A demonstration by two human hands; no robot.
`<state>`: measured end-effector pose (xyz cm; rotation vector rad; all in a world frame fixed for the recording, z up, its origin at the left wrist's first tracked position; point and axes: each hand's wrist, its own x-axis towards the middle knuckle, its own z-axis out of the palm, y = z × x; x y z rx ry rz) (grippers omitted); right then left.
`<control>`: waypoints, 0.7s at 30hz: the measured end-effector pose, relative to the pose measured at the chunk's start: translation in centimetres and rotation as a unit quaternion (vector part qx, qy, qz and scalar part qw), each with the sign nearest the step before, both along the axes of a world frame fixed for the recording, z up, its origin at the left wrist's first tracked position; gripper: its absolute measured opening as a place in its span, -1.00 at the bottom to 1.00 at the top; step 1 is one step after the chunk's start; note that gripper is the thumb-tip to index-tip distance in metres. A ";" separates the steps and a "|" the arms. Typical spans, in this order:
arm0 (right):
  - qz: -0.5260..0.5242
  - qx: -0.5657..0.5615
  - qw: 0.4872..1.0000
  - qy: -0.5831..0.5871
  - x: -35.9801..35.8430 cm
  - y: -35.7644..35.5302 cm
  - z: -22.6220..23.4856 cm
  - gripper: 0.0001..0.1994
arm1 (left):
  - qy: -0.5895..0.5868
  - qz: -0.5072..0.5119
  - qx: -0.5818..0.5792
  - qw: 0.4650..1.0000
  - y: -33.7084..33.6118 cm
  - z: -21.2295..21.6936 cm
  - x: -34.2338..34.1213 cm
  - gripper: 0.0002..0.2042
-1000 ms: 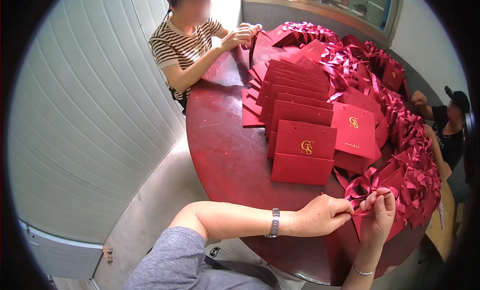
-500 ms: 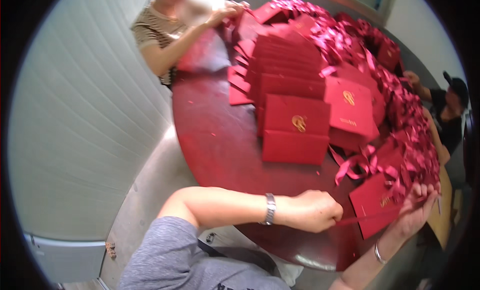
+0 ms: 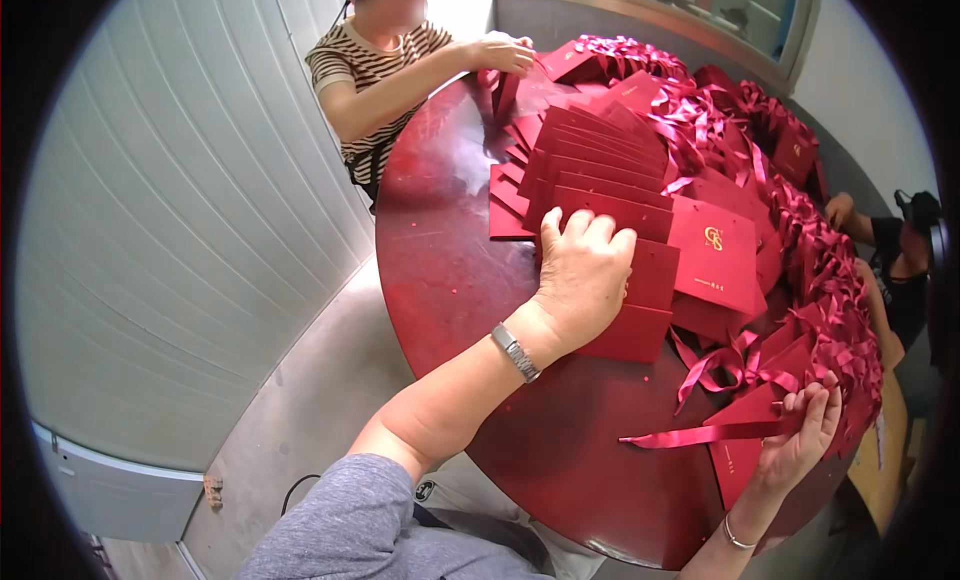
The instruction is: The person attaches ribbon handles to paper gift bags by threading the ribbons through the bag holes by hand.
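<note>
At the table's right edge (image 3: 835, 480), the right hand (image 3: 803, 432) is pinching ribbon (image 3: 690, 437), best kept flat; the half-curled left hand (image 3: 588, 278) is touching a bag (image 3: 640, 325), grip unclear.

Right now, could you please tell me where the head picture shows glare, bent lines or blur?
Head view: whitish glare lies on the far left of the glossy dark-red table; head view: the pale grey ribbed wall curves toward the blackened picture edge; head view: the bare left hand and the shiny red ribbon at the bare right hand look fairly sharp.
</note>
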<state>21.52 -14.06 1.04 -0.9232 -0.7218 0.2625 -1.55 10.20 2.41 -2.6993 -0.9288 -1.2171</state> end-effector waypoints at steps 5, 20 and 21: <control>-0.004 0.006 1.000 0.012 -0.6 1.0 -0.1 -0.77 | 0.038 0.010 -0.003 0.999 1.1 -0.9 -0.4 -0.82; 0.042 -0.122 0.991 -0.037 -5.8 3.4 -0.8 -0.80 | 0.047 -0.179 -0.210 0.960 -3.5 -2.1 0.9 -0.87; 0.053 -0.176 0.983 -0.027 -6.0 3.6 -0.9 -0.80 | 0.046 -0.184 -0.229 0.955 -3.4 -2.1 1.1 -0.88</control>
